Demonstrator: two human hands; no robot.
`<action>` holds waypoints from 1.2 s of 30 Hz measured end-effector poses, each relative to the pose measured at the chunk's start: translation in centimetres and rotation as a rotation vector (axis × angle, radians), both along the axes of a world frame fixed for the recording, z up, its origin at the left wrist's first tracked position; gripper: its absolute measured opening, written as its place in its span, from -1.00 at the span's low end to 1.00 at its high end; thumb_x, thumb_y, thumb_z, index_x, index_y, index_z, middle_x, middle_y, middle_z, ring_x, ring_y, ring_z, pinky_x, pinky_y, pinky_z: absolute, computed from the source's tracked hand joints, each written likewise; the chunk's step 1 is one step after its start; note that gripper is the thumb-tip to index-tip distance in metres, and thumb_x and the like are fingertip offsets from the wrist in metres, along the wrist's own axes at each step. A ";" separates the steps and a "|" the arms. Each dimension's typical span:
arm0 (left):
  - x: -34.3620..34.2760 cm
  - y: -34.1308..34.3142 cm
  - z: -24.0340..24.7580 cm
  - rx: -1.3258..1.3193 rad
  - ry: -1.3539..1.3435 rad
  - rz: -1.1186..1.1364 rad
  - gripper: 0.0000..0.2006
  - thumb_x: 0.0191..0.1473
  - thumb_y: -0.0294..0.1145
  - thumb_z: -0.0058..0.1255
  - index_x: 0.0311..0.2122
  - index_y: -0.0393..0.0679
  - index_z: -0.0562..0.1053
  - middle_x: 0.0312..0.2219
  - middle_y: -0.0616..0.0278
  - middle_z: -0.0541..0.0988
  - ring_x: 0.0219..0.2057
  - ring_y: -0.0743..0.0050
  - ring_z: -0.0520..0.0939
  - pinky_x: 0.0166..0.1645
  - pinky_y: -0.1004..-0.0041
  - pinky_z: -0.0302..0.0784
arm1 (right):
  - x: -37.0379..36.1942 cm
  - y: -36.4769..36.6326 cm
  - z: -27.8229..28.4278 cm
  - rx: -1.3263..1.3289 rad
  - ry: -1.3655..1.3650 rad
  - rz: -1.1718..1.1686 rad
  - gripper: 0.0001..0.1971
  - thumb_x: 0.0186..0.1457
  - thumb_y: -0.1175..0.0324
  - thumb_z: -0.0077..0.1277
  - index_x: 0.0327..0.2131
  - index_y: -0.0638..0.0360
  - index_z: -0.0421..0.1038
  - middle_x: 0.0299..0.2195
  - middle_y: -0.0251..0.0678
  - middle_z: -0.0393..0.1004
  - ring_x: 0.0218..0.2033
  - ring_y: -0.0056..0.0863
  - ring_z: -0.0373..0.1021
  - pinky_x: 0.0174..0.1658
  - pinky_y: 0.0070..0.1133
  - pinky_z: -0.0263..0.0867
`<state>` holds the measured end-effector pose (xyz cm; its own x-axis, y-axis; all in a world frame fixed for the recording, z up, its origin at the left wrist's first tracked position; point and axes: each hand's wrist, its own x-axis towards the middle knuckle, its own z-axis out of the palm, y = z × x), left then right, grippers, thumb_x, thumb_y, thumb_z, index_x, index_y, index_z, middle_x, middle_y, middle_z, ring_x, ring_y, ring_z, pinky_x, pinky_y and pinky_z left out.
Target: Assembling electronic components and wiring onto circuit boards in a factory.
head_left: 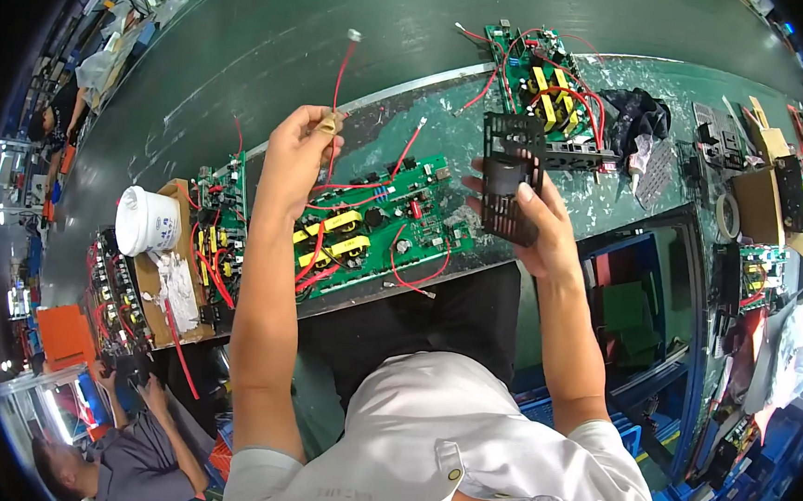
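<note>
Black frame (509, 207) | held in right hand's (549, 231) closed grip | left hand (295, 155) pinches red wire (342, 74), plug (354, 36) loose | circuit board (379, 241) wired, near surface's (384, 124) near edge; frame seemingly unattached

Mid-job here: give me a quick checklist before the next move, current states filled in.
1. Left hand pinching the red wire: ok.
2. White connector on that wire unplugged: ok, its end is free.
3. Right hand gripping the black slotted frame: ok.
4. Green circuit board between the forearms free of leads: not ok, red leads lie across it.
5. Frame lifted off the bench: cannot tell from this angle.
</note>
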<state>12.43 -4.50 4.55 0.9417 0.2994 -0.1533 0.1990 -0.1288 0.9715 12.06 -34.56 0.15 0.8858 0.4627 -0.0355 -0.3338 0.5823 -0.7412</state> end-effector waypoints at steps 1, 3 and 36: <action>-0.1 -0.5 0.1 -0.099 -0.049 -0.058 -0.84 0.28 -0.45 -0.08 -0.11 -0.23 0.48 -0.25 0.32 0.57 -0.33 0.61 0.57 -0.17 0.58 0.50 | -0.1 1.0 0.3 0.040 0.011 -0.018 -0.40 0.22 0.23 0.01 0.25 0.28 0.09 0.14 0.07 0.30 0.17 0.04 0.30 0.20 -0.14 0.30; -0.8 -1.9 0.4 -0.222 -0.101 -0.202 -0.84 0.28 -0.45 -0.10 -0.10 -0.20 0.46 -0.22 0.31 0.56 -0.25 0.58 0.58 -0.11 0.53 0.51 | -0.7 3.8 0.9 0.162 0.123 0.006 -0.41 0.21 0.23 0.02 0.22 0.28 0.11 0.11 0.02 0.33 0.18 0.02 0.29 0.21 -0.10 0.28; 3.5 -5.1 -2.3 0.453 -0.206 -0.530 -0.75 0.13 -0.40 0.14 -0.09 -0.23 0.60 -0.33 0.32 0.59 -0.40 0.63 0.56 -0.26 0.56 0.47 | 1.6 2.8 -0.5 -0.198 0.212 -0.077 -0.48 0.30 0.21 -0.02 0.25 0.11 0.16 0.06 -0.26 0.41 0.04 -0.36 0.42 0.02 -0.42 0.40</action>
